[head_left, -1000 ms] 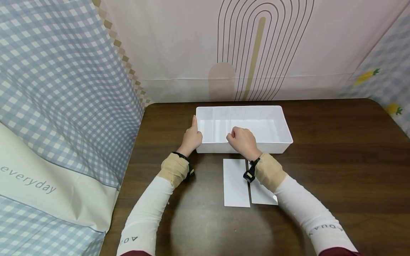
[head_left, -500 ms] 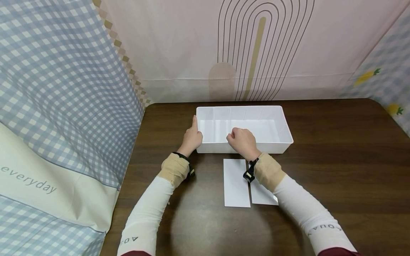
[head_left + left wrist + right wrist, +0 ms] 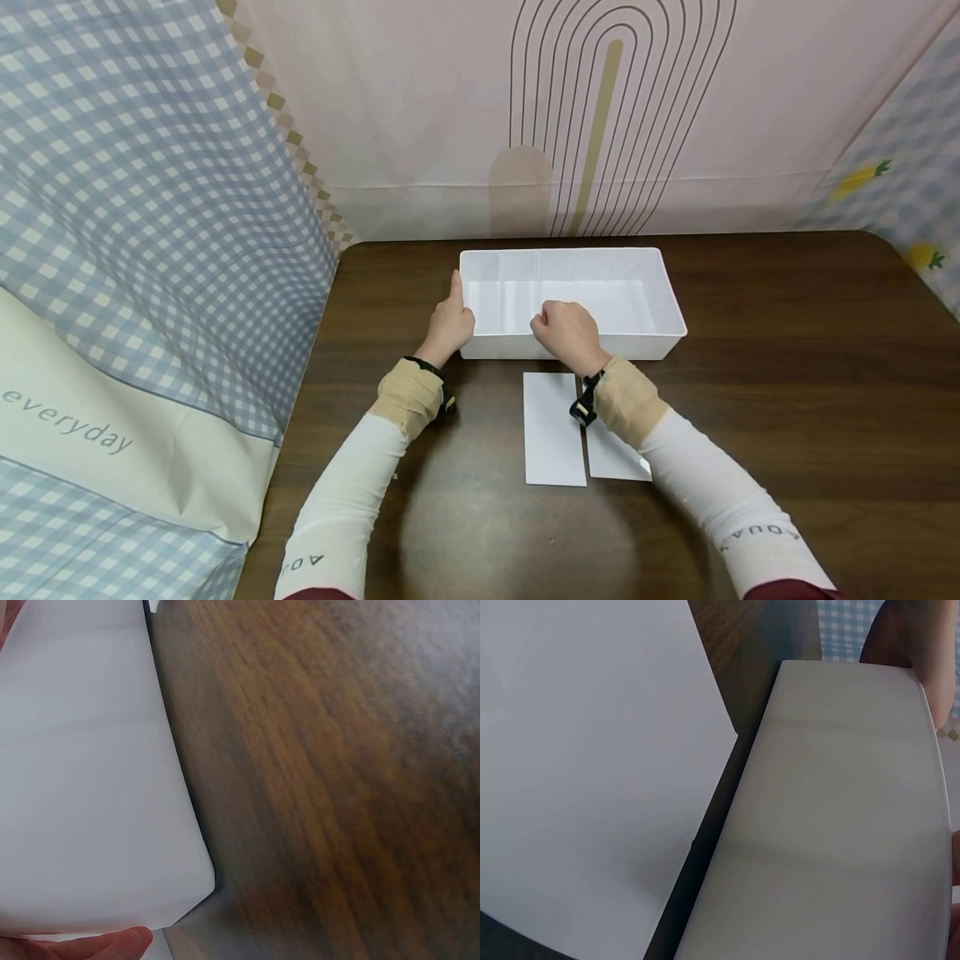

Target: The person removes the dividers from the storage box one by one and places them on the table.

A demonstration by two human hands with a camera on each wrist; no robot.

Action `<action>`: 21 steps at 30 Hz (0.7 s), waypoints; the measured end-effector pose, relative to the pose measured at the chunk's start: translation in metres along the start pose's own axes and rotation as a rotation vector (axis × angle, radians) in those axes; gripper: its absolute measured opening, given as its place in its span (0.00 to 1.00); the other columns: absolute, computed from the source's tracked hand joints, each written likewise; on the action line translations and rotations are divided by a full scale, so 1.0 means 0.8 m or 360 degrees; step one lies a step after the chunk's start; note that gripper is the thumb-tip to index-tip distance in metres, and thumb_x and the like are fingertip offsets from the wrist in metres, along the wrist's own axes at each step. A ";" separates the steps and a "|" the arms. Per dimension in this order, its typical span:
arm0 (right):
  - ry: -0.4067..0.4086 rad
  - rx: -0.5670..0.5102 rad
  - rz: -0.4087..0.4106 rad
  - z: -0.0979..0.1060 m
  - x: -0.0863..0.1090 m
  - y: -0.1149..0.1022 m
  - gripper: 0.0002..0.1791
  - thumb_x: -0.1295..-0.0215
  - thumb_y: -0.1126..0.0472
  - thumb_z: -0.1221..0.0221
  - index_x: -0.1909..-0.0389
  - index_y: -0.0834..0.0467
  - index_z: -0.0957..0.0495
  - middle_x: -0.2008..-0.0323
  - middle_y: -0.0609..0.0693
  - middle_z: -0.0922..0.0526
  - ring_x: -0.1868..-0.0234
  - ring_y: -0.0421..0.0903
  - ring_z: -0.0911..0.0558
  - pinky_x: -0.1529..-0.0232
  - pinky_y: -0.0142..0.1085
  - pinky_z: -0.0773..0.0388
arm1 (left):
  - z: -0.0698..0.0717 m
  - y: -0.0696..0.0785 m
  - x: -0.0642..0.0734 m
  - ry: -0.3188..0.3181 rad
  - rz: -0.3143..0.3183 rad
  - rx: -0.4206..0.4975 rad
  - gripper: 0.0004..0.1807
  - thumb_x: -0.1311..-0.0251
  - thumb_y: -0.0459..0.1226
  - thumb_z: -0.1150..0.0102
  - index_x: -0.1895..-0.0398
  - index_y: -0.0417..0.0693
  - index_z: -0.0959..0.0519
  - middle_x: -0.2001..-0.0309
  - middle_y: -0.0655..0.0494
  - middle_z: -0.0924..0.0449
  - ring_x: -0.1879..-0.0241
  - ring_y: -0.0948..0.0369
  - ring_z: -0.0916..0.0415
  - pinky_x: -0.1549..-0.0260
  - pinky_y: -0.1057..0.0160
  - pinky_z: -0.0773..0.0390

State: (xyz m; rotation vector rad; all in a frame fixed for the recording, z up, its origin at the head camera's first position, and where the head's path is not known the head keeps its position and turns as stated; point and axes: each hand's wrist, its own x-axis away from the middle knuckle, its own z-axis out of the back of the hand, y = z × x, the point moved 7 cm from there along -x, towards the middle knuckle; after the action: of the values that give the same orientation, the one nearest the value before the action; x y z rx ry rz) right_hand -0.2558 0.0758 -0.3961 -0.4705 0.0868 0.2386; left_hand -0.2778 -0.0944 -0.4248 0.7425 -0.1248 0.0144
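- near the far edge of the tabletop [image 3: 795, 392] we have the white tray [image 3: 637, 347], lying lengthwise from left to right with its open side up; faint upright lines mark its inner back wall.
- with our left hand [image 3: 447, 321] we grip the tray's left end, index finger straight along the outside, thumb over the rim by the front corner.
- our right hand [image 3: 568, 333] is at the middle of the front rim, its fingers curled; we cannot tell whether they pinch the wall or anything behind it.
- just in front of the tray we see the left panel [image 3: 553, 429] and the right panel [image 3: 611, 454], both white and flat on the tabletop, a narrow gap between them; our right forearm [image 3: 708, 471] hides part of the right panel.
- we wear white sleeves [image 3: 341, 492], tan cuffs [image 3: 409, 398] and black wrist devices [image 3: 583, 411].
- behind the tabletop we see a pale backdrop [image 3: 397, 108] with dark arched lines; to the left hangs a blue checked cloth [image 3: 150, 133].
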 end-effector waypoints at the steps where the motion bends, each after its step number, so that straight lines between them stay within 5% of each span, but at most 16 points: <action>1: -0.0003 0.0002 0.0000 0.000 0.000 0.000 0.17 0.47 0.63 0.53 0.92 0.53 0.42 0.92 0.44 0.42 0.89 0.40 0.42 0.87 0.30 0.49 | 0.000 0.000 0.000 0.0001 0.0000 0.0002 0.37 0.43 0.29 0.70 0.31 0.47 0.67 0.89 0.56 0.42 0.91 0.64 0.50 0.92 0.69 0.46; 21: 0.0033 0.0006 0.0027 0.001 0.000 -0.002 0.17 0.48 0.65 0.53 0.93 0.53 0.43 0.93 0.44 0.43 0.89 0.40 0.44 0.88 0.29 0.50 | 0.001 0.002 0.002 -0.0012 0.0013 -0.0002 0.36 0.43 0.29 0.70 0.31 0.47 0.67 0.90 0.57 0.42 0.92 0.64 0.51 0.92 0.69 0.46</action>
State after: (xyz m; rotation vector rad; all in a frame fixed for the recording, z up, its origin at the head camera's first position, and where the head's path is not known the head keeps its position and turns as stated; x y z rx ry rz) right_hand -0.2557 0.0747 -0.3948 -0.4688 0.1117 0.2501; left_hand -0.2767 -0.0939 -0.4229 0.7408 -0.1348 0.0195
